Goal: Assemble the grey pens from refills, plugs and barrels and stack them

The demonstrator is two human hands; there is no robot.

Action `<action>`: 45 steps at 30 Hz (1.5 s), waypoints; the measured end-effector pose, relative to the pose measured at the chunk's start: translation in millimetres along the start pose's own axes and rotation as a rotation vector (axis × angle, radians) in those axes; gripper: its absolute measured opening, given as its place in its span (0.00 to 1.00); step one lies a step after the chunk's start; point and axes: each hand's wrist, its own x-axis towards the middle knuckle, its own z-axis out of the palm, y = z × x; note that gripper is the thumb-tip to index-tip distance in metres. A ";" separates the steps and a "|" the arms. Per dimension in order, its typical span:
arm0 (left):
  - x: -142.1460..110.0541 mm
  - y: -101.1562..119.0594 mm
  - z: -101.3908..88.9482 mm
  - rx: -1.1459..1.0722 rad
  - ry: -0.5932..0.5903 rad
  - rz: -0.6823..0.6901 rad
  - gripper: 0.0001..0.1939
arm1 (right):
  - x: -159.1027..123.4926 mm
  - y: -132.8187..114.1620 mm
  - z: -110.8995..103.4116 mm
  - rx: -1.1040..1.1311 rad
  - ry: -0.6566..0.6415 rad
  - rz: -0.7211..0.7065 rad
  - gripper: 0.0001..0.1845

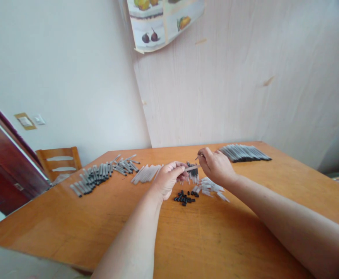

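Note:
My left hand (167, 179) is closed around a translucent pen barrel (192, 167), which points right. Just right of the barrel's free end, my right hand (218, 167) pinches a thin piece with a dark tip (197, 157); most of it is hidden by the fingers. Below the hands lies a small heap of short black plugs (183, 199). Whitish clear pen caps (211, 186) are spread under my right hand. Between the hands, partly covered, sits a bunch of slim dark-ended pieces (193, 177). Left of my left hand is a row of clear barrels (146, 174).
Black-ended pens (95, 178) lie in a loose pile on the left of the wooden table (216, 240). A neat row of pens (245, 152) rests at the back right. Behind are a wooden chair (76, 157) and a wall with a fruit picture (169, 23).

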 end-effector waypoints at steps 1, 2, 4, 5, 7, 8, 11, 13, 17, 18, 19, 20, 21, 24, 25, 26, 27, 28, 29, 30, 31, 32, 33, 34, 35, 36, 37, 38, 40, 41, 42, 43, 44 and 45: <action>0.1 0.3 0.0 -0.057 0.000 0.000 0.13 | -0.3 -1.1 0.6 0.004 -0.010 0.007 0.14; 0.1 0.6 0.2 -0.115 0.002 0.003 0.14 | -0.7 -1.9 1.4 0.022 -0.012 0.019 0.14; -0.2 1.7 1.3 -0.224 0.000 0.018 0.16 | -1.2 -3.2 2.9 0.095 0.006 0.052 0.14; -0.6 2.3 2.5 -0.270 -0.011 0.027 0.16 | -1.4 -4.1 3.4 0.144 0.021 0.070 0.14; -1.6 2.8 5.4 -0.333 -0.043 0.027 0.16 | -1.9 -7.2 3.7 0.232 0.051 0.098 0.14; -1.9 2.7 6.9 -0.352 -0.054 0.017 0.16 | -2.2 -9.4 3.5 0.265 0.058 0.108 0.13; -1.0 0.9 9.4 -0.365 -0.025 0.006 0.14 | -3.0 -16.8 2.1 0.322 0.037 0.104 0.12; 0.6 -0.1 8.4 -0.374 0.028 0.042 0.11 | -2.7 -19.3 2.2 0.342 0.022 0.089 0.11; 2.9 1.0 2.1 -0.371 0.086 0.098 0.09 | 2.7 -13.8 4.8 0.458 0.111 0.144 0.09; 2.8 1.7 0.6 -0.340 0.093 0.091 0.10 | 5.1 -11.4 4.6 0.531 0.126 0.187 0.09; 2.6 2.4 -0.5 -0.295 0.104 0.084 0.11 | 7.8 -9.0 3.6 0.623 0.129 0.236 0.10; 2.1 3.0 -1.3 -0.245 0.113 0.077 0.13 | 10.5 -7.0 1.6 0.727 0.123 0.288 0.10; 1.6 3.5 -1.7 -0.197 0.119 0.069 0.14 | 13.3 -5.5 -1.3 0.832 0.118 0.335 0.10; -0.1 4.0 -0.5 -0.095 0.100 0.037 0.18 | 20.7 -3.5 -13.6 1.066 0.144 0.407 0.11; -0.4 3.8 0.4 -0.070 0.083 0.025 0.18 | 22.5 -3.5 -17.9 1.111 0.163 0.413 0.11; -0.7 3.5 1.4 -0.044 0.065 0.015 0.18 | 23.9 -3.7 -21.9 1.145 0.179 0.415 0.12; -0.9 3.1 2.3 -0.020 0.051 0.010 0.19 | 25.0 -4.0 -25.4 1.172 0.190 0.416 0.12; -1.1 2.6 3.2 0.001 0.037 0.010 0.19 | 25.8 -4.4 -28.3 1.194 0.195 0.417 0.12; -1.2 2.1 3.9 0.016 0.026 0.010 0.19 | 26.3 -4.9 -30.6 1.211 0.196 0.418 0.13; -1.4 1.6 4.4 0.024 0.019 0.012 0.20 | 26.5 -5.6 -32.3 1.225 0.194 0.419 0.13; -1.5 1.3 4.8 0.029 0.011 0.011 0.21 | 26.6 -6.3 -33.6 1.236 0.192 0.421 0.13; -1.6 1.0 4.9 0.033 0.003 0.007 0.21 | 26.5 -7.1 -34.4 1.245 0.192 0.423 0.13; -1.7 0.9 4.9 0.036 -0.003 0.001 0.22 | 26.4 -7.8 -34.9 1.251 0.191 0.425 0.13; -1.8 0.8 4.8 0.038 -0.008 -0.008 0.23 | 26.2 -8.5 -35.0 1.256 0.188 0.427 0.13; -1.9 0.8 4.5 0.041 -0.011 -0.016 0.23 | 26.0 -9.2 -34.9 1.259 0.184 0.428 0.13; -1.8 0.8 4.2 0.044 -0.012 -0.022 0.24 | 25.8 -9.7 -34.6 1.258 0.177 0.427 0.12; -1.8 0.8 3.8 0.046 -0.014 -0.026 0.24 | 25.6 -10.2 -34.1 1.256 0.170 0.425 0.12; -1.6 0.8 3.3 0.048 -0.017 -0.028 0.24 | 25.4 -10.6 -33.4 1.251 0.162 0.422 0.12; -1.3 0.6 2.4 0.049 -0.032 -0.033 0.23 | 24.8 -11.1 -31.6 1.240 0.144 0.417 0.12; -1.1 0.4 2.0 0.050 -0.042 -0.037 0.23 | 24.4 -11.4 -30.4 1.235 0.133 0.414 0.12; -1.0 0.3 1.6 0.052 -0.053 -0.041 0.23 | 23.8 -11.7 -29.2 1.229 0.120 0.411 0.12; -0.9 0.2 1.2 0.054 -0.066 -0.045 0.23 | 23.2 -12.0 -27.9 1.223 0.107 0.407 0.12; -0.9 0.0 0.8 0.055 -0.078 -0.049 0.22 | 22.5 -12.5 -26.6 1.216 0.094 0.403 0.12; -1.0 0.0 0.4 0.054 -0.092 -0.054 0.22 | 21.8 -13.1 -25.3 1.208 0.081 0.400 0.14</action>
